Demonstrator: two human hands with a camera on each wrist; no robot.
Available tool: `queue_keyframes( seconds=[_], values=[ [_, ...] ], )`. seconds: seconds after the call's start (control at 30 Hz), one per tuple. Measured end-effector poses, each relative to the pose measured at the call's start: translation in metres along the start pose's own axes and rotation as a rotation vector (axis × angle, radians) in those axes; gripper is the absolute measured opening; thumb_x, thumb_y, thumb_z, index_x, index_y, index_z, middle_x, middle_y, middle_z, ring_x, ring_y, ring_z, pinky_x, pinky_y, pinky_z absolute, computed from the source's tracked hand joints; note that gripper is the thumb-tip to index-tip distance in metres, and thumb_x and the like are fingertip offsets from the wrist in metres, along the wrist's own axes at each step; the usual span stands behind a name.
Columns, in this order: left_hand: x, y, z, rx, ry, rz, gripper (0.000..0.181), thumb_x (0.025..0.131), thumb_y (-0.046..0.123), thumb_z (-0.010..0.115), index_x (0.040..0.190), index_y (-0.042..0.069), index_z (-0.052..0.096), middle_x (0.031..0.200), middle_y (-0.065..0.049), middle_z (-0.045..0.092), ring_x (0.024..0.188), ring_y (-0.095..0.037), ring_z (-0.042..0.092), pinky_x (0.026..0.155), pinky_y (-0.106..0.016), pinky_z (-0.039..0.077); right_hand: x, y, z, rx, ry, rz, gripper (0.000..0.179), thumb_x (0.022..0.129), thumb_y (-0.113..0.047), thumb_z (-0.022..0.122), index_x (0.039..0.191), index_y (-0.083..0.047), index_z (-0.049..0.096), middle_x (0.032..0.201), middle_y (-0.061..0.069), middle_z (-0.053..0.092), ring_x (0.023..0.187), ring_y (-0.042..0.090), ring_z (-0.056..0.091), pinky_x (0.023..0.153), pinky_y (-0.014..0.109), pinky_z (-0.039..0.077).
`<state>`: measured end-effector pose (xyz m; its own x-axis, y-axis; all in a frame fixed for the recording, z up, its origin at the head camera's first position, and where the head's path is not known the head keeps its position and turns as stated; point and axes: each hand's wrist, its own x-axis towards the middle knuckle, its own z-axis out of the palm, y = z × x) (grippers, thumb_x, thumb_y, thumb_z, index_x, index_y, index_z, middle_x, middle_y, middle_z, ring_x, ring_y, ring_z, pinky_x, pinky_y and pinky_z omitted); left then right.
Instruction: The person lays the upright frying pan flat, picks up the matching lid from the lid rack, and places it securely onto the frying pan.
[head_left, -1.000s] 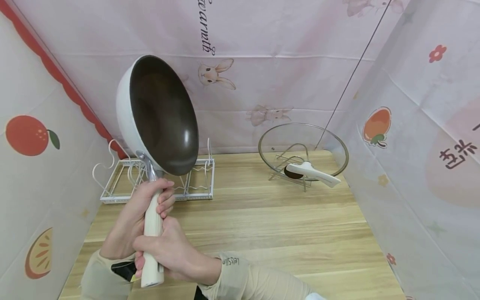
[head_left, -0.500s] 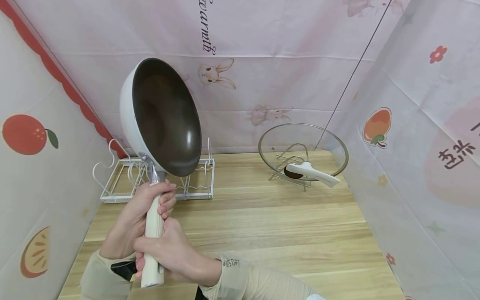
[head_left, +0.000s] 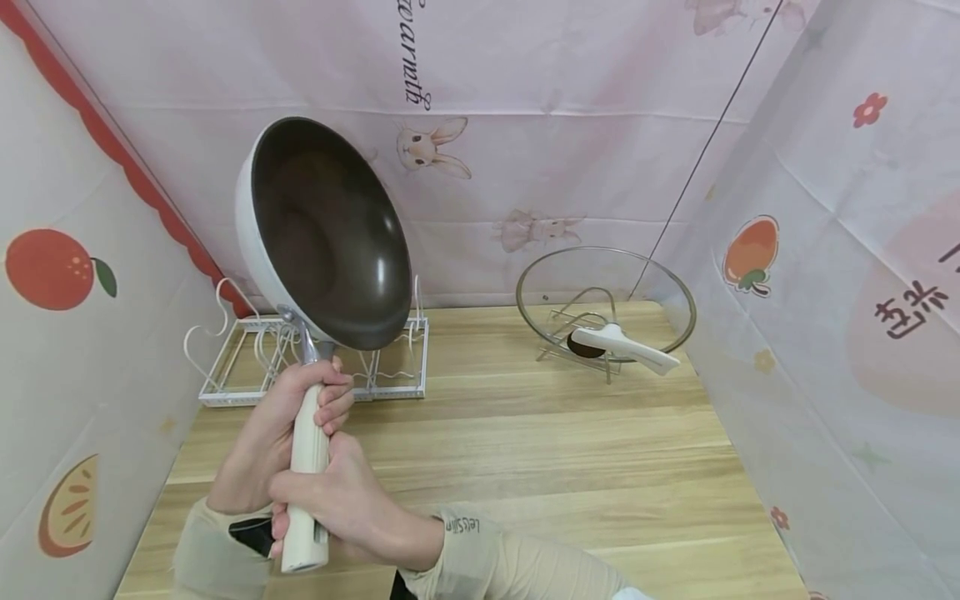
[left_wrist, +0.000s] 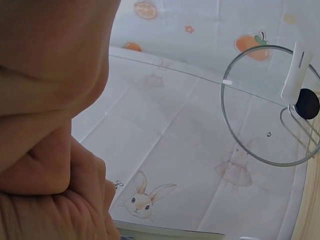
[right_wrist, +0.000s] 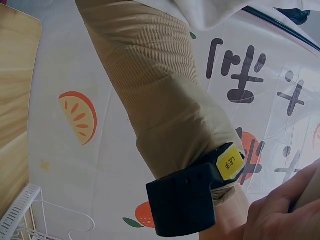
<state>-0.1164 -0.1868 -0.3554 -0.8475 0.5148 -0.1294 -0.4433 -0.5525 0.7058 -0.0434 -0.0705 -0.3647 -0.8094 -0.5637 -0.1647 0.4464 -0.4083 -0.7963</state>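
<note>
A deep white frying pan (head_left: 330, 242) with a dark brown interior is held up at the left in the head view, tilted with its opening toward the right. My left hand (head_left: 318, 400) grips the cream handle (head_left: 306, 446) close to the metal neck. Lower down, my right hand (head_left: 337, 496) wraps round the same handle near its end, thumb across the front. In the left wrist view the hand fills the left side, and only a sliver of the pan shows at the bottom. The right wrist view catches curled fingers (right_wrist: 285, 210) at the lower right corner.
Behind and below the pan stands a white wire rack (head_left: 390, 392) on the wooden table (head_left: 540, 467). At the back right, a glass lid (head_left: 528, 292) with a white handle (head_left: 626, 346) leans upright in a small metal stand (head_left: 609, 371). Printed cloth walls (head_left: 600, 125) enclose the table.
The pan has turned slightly, its bowl facing more toward the camera and its rim a little farther right. Both hands keep their grip on the handle. Lid and rack stay put.
</note>
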Motion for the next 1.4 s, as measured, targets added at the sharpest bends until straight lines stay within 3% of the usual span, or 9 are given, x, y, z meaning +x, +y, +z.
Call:
queue_keyframes(
  seconds=[0.23,0.43,0.67,0.87,1.07,1.4],
  values=[
    [0.002,-0.001,-0.002,-0.123,-0.046,-0.013,0.026,0.096,-0.004,0.023,0.085,0.009,0.042,0.063,0.002,0.043,0.048,-0.009,0.048,0.046,-0.019,0.049,-0.001,-0.001,-0.002,-0.006,-0.022,-0.029,0.017,0.077,0.007,0.053,0.080,-0.009,0.052,0.050,0.005,0.053,0.037,0.012,0.054,0.039,0.024,0.051],
    [0.004,-0.002,-0.002,-0.201,-0.050,-0.017,0.025,0.095,-0.005,0.023,0.087,0.009,0.042,0.063,0.001,0.041,0.047,-0.010,0.042,0.044,-0.020,0.048,0.001,-0.001,-0.002,-0.006,-0.013,-0.019,0.018,0.077,0.010,0.052,0.076,-0.008,0.052,0.049,0.007,0.052,0.037,0.013,0.054,0.037,0.024,0.051],
    [0.004,-0.005,-0.002,-0.263,-0.058,-0.010,0.024,0.096,-0.004,0.023,0.088,0.009,0.042,0.063,0.001,0.040,0.049,-0.010,0.034,0.043,-0.021,0.047,0.001,-0.001,-0.003,0.016,-0.008,-0.028,0.021,0.075,0.011,0.052,0.088,-0.005,0.051,0.050,0.008,0.053,0.038,0.013,0.053,0.038,0.025,0.051],
    [0.005,-0.006,-0.004,-0.328,-0.064,-0.014,0.021,0.093,-0.006,0.025,0.090,0.008,0.041,0.064,0.001,0.035,0.050,-0.010,0.031,0.042,-0.022,0.047,0.002,0.000,-0.003,0.009,-0.005,-0.027,0.022,0.075,0.012,0.052,0.089,-0.005,0.050,0.050,0.008,0.053,0.038,0.013,0.053,0.037,0.025,0.051],
    [0.008,-0.007,-0.007,-0.392,-0.139,-0.012,0.020,0.091,-0.006,0.025,0.090,0.006,0.040,0.066,0.002,0.023,0.051,-0.010,0.027,0.043,-0.022,0.046,0.001,-0.001,-0.004,0.003,-0.014,-0.032,0.023,0.075,0.013,0.052,0.089,-0.006,0.050,0.050,0.009,0.053,0.038,0.013,0.054,0.037,0.025,0.050],
    [0.013,-0.012,-0.011,-0.463,-0.279,0.017,0.016,0.089,-0.008,0.030,0.091,0.004,0.040,0.067,0.003,0.015,0.051,-0.009,0.020,0.045,-0.024,0.047,0.000,-0.003,-0.004,-0.008,0.005,-0.025,0.026,0.072,0.015,0.052,0.089,-0.005,0.050,0.051,0.009,0.053,0.039,0.012,0.054,0.037,0.024,0.050]
  ],
)
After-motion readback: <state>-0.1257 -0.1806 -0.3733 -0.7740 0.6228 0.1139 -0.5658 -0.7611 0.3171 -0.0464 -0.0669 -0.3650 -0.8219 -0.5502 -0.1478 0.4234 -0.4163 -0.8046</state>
